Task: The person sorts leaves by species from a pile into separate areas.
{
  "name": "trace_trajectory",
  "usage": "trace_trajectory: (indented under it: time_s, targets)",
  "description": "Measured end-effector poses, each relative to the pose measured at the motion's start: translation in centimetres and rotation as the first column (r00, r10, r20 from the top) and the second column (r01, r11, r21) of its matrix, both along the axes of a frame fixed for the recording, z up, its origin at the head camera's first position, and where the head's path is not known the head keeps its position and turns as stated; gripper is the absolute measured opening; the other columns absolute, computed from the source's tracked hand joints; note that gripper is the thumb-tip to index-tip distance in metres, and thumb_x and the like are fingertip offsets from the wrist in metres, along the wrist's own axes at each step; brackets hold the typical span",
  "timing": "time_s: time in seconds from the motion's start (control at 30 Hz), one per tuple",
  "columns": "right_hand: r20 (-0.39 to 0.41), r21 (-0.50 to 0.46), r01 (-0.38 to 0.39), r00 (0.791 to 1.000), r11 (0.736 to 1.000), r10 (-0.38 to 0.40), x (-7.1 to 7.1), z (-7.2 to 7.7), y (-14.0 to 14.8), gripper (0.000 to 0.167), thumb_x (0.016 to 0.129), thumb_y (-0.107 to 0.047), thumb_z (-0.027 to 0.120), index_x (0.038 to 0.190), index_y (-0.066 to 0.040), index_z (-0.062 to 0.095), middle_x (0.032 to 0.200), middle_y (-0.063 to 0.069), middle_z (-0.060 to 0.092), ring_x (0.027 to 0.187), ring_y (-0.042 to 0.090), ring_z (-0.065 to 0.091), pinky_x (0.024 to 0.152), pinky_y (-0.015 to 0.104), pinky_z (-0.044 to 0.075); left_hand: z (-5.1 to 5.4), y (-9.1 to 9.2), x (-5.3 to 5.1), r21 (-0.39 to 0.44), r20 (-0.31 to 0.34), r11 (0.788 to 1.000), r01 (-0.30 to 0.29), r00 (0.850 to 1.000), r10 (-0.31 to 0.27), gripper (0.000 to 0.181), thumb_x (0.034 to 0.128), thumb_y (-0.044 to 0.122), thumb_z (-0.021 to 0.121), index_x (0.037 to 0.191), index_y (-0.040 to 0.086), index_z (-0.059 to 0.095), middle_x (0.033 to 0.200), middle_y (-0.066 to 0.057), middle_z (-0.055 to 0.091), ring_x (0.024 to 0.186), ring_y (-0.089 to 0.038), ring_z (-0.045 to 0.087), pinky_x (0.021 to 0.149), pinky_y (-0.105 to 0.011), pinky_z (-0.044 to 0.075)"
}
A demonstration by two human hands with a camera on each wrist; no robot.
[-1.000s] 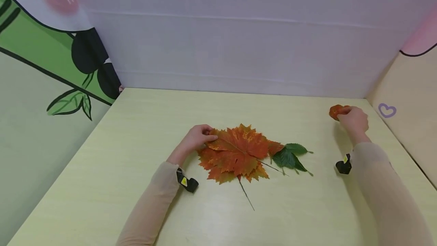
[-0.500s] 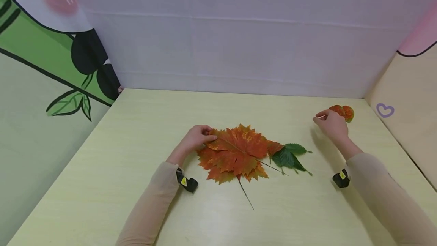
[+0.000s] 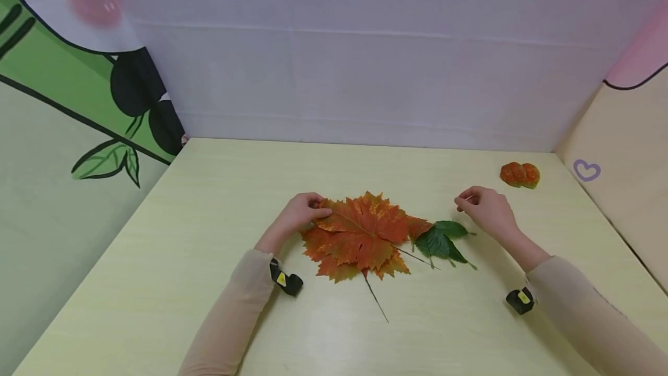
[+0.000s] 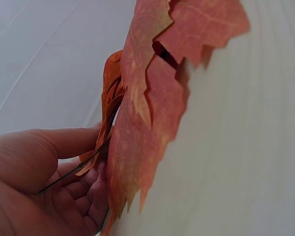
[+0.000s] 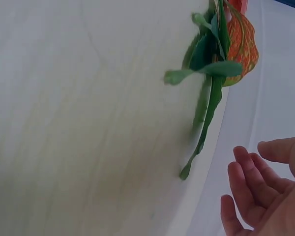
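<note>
My left hand (image 3: 300, 213) pinches the upper left edge of a pile of orange-red maple leaves (image 3: 365, 234) on the table. In the left wrist view the thumb and fingers of that hand (image 4: 54, 172) close round an orange leaf (image 4: 110, 83) with a dark stem, beside larger red leaves (image 4: 147, 113). Green leaves (image 3: 442, 242) lie at the pile's right side. Above and right of them hovers my right hand (image 3: 487, 210), holding nothing, its fingers loosely bent. The right wrist view shows this hand (image 5: 265, 191) with thumb and fingers apart, near the green leaves (image 5: 214, 93).
Small orange round leaves (image 3: 519, 175) lie together at the table's back right. A pale wall (image 3: 365, 86) stands behind the table (image 3: 250, 167), with printed side walls at left and right. Both wrists wear black cameras.
My right hand has let go of a small orange leaf at the back right and come left and nearer, toward the green leaves. My left hand keeps its hold.
</note>
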State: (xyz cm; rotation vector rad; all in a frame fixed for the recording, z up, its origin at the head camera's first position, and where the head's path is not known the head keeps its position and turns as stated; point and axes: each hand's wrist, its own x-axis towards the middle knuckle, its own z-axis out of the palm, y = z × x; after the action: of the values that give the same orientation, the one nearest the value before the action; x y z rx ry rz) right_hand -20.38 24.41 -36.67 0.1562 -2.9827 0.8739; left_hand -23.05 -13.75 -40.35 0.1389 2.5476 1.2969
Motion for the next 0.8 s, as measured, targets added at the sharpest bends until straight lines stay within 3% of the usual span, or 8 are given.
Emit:
trace_trajectory:
  time_s: [0.5,0.8]
  targets:
    - [0.047,0.026,-0.107,0.993,0.994,0.106,2.2,-0.2,-2.6,0.029,0.089,-0.032,0.057,0.087,-0.005,0.068,0.07,0.002,0.063,0.058,0.014,0.046,0.054,0.028,0.035,0.0,0.0,0.2,-0.011,-0.002,1.0,-0.003,1.0,0.003,0.024,0.0833,0.022,0.066,0.098,0.005,0.059,0.08,-0.004,0.051,0.071,-0.016,0.045,0.059,-0.025,0.037]
    - [0.111,0.061,-0.118,0.988,0.991,0.111,2.6,-0.6,-3.3,0.031,0.088,-0.038,0.056,0.08,-0.012,0.071,0.06,-0.003,0.06,0.054,0.013,0.042,0.05,0.027,0.03,-0.2,0.0,0.0,-0.007,0.002,1.0,0.0,1.0,0.0,0.024,0.0832,0.022,0.066,0.098,0.005,0.059,0.08,-0.003,0.051,0.07,-0.016,0.045,0.058,-0.025,0.037]
